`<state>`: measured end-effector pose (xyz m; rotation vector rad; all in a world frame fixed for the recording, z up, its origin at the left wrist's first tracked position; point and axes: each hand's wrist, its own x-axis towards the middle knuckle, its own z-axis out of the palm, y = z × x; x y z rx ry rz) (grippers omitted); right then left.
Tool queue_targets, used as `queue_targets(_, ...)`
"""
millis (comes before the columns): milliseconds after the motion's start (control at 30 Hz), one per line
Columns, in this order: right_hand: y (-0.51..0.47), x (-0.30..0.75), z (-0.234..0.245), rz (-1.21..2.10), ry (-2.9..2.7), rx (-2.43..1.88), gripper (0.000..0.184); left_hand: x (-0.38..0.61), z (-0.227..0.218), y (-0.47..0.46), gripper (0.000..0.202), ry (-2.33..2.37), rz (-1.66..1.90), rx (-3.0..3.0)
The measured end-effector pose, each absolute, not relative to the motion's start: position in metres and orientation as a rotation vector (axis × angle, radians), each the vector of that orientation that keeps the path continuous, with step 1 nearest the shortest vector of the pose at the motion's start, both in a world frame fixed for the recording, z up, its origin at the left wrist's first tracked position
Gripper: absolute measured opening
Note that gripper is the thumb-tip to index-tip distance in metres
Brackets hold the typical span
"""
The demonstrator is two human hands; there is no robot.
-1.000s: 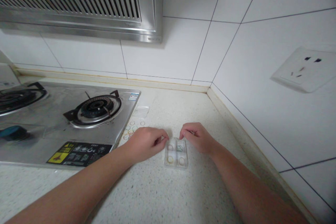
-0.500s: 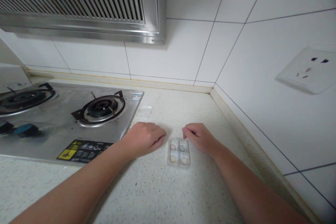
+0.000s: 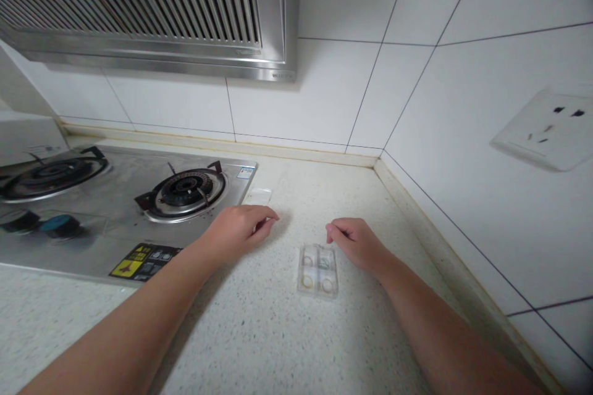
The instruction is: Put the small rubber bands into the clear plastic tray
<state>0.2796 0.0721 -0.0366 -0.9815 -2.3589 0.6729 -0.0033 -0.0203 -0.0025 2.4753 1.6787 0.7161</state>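
Observation:
A small clear plastic compartment box (image 3: 317, 271) rests on the speckled counter, with thin ring-shaped items inside its compartments. Just beyond its upper right corner is my right hand (image 3: 354, 241), fingers curled and thumb pressed against the index finger; whatever may be in that pinch is too small to make out. My left hand (image 3: 241, 228) hovers over or rests on the counter to the left of the box, apart from it. Its index finger points right, the thumb lies a little below, and nothing shows between them. Behind the left hand lies a flat clear plastic piece (image 3: 260, 195).
On the left, a steel gas stove (image 3: 185, 231) with black burners and knobs borders the counter (image 3: 278, 333). A range hood (image 3: 185, 55) hangs above it. The tiled right wall carries a power socket (image 3: 551, 126).
My left hand has moved left, away from the box, and its thumb and index finger have come apart. My right hand keeps its pinch near the box. The camera view has shifted slightly.

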Motion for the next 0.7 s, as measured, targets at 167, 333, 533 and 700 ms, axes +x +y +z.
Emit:
queue_targets(167, 0.073, 0.281, -0.037, 0.661, -2.354, -0.992, 0.039, -0.008, 0.000, -0.018, 0.026, 1.797, 0.636, 2.370)
queue_targets(333, 0.075, 0.283, -0.039, 0.669, -2.317, -1.007, 0.039, -0.028, 0.005, -0.014, 0.029, 1.984, 0.472, 2.218)
queue_targets(533, 0.076, 0.284, -0.039, 0.677, -2.312, -1.011, 0.039, -0.041, 0.005, -0.013, 0.020, 2.108, 0.192, 2.246)
queue_targets(700, 0.076, 0.283, -0.038, 0.666, -2.320, -1.020, 0.040, -0.044, 0.006, -0.015, 0.021, 2.042, 0.161, 2.291)
